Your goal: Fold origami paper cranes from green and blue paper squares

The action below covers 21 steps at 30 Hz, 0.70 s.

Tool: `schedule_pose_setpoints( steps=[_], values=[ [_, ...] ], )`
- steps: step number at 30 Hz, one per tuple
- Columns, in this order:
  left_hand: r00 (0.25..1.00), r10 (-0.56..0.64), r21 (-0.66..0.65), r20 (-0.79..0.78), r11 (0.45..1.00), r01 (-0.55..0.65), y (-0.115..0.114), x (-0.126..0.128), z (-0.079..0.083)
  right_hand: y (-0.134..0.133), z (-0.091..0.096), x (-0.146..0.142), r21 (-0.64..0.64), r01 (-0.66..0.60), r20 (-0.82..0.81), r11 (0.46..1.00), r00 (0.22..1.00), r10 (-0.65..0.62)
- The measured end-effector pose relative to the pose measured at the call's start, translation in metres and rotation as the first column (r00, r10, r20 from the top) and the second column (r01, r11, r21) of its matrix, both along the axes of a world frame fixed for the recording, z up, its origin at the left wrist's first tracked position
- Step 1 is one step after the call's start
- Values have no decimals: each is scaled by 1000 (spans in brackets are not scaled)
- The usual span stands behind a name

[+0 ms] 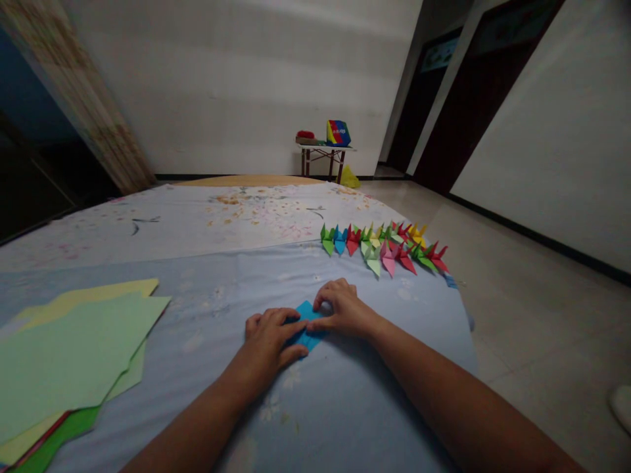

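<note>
A small piece of blue origami paper, folded into a compact shape, lies on the blue cloth in front of me. My left hand presses on its left side, thumb and fingers holding it against the cloth. From the right, my right hand pinches the paper's edge between thumb and curled fingers. The fingertips of both hands nearly meet over the middle and cover part of the folds. Beyond my right hand stand several folded paper cranes in green, blue, red, yellow and pink.
A stack of coloured paper sheets, pale green on top, lies at the left. The floral tablecloth covers the far part of the table. A small side table by the wall bears a colourful bag. Tiled floor lies to the right.
</note>
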<state>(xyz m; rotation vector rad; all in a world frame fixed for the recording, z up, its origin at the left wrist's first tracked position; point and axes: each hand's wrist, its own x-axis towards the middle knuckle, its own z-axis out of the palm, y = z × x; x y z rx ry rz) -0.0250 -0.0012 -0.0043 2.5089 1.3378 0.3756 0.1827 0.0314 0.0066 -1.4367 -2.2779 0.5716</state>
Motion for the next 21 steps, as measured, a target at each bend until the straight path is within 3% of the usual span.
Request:
schedule_pose_setpoints(
  steps=[6,15,21],
  values=[
    [1000,12,29,3,1000,-12,0,0,-6,-5,-3,-9,29,-17,50,999,999,15],
    [1000,1,29,-15,1000,-1,-2,1,1,9,-4,3,-9,120,74,993,990,-119],
    [994,-37,134,-99,990,50,-8,2,3,8,-3,1,-15,113,57,993,992,-112]
  ],
)
